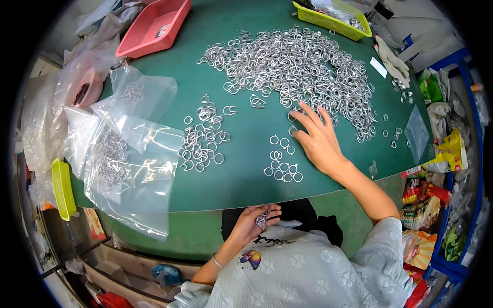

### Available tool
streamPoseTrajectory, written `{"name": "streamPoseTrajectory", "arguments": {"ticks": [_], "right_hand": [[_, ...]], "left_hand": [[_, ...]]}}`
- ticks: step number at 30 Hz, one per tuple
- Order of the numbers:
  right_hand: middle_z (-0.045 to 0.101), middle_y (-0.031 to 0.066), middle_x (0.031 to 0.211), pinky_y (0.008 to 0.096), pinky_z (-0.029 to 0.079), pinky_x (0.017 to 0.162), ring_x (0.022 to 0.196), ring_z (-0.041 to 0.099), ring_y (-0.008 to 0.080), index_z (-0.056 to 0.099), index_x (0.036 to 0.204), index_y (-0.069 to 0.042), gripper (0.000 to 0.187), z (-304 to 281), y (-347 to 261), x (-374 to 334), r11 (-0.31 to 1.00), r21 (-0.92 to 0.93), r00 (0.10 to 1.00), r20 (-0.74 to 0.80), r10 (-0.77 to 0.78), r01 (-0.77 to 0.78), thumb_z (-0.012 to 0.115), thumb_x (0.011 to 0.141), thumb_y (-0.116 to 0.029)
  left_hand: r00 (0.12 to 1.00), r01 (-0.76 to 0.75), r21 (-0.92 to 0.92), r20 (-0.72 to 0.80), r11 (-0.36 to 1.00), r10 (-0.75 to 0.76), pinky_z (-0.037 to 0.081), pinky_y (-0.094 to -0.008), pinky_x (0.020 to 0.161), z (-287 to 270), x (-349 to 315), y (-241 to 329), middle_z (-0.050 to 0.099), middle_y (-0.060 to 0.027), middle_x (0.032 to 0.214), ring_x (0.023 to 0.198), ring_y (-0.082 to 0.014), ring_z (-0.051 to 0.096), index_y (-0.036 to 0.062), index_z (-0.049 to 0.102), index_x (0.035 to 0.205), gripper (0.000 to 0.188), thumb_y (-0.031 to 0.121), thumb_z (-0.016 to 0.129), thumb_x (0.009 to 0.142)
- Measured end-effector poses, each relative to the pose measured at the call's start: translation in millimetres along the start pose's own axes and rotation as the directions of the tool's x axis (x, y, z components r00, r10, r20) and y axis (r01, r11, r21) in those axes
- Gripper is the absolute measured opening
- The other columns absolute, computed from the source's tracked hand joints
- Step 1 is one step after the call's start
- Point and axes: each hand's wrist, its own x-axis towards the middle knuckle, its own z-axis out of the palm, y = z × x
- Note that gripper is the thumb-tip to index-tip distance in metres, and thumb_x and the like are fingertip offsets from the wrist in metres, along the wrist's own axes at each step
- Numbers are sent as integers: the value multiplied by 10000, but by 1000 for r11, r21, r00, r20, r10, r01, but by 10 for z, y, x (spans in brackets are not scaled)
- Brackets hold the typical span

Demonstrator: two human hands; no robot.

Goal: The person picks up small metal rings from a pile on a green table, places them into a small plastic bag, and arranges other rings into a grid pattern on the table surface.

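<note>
A big heap of silvery metal rings, many with a small loop or clip end, covers the far middle of the green table. My right hand is at the heap's near edge, fingers spread, its fingertips touching or just over a few rings. Just left of that wrist lies a small flat group of rings. My left hand is below the table's near edge, palm up with curled fingers, holding a few rings. Another loose pile of rings lies left of the middle.
Clear plastic bags with rings inside lie on the left. A pink tray stands far left, and a yellow-green tray far right. A white glove lies near the right edge. A blue shelf with packages stands right.
</note>
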Motion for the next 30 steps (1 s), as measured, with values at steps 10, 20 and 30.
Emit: {"name": "streamPoseTrajectory", "arguments": {"ticks": [10,20,30], "right_hand": [[527,112,1258,479,352,1014,1250,436,321,610,1093,-23,297,-204,-204,-564,916,338,975,22,221,-216,636,800,-58],[427,89,1408,530,255,1073,1337,350,293,496,1285,-29,560,-290,-544,-1081,924,227,938,233,255,-308,676,764,-127],[650,131,1111,455,414,986,1134,580,300,685,952,6,216,90,-581,-1419,914,400,966,-202,160,-67,663,737,3]], "left_hand": [[979,175,-69,117,982,-166,377,-415,1046,97,49,-13,458,-201,1352,1254,-318,450,-54,416,1321,477,286,333,997],[948,179,-215,300,960,-110,200,-428,1136,308,28,-27,225,-210,1502,1389,-329,241,-76,247,1412,588,311,306,974],[923,267,-232,342,936,-178,212,-448,1134,420,266,-135,297,-212,1466,1371,-321,278,-86,269,1399,538,242,307,974]]}}
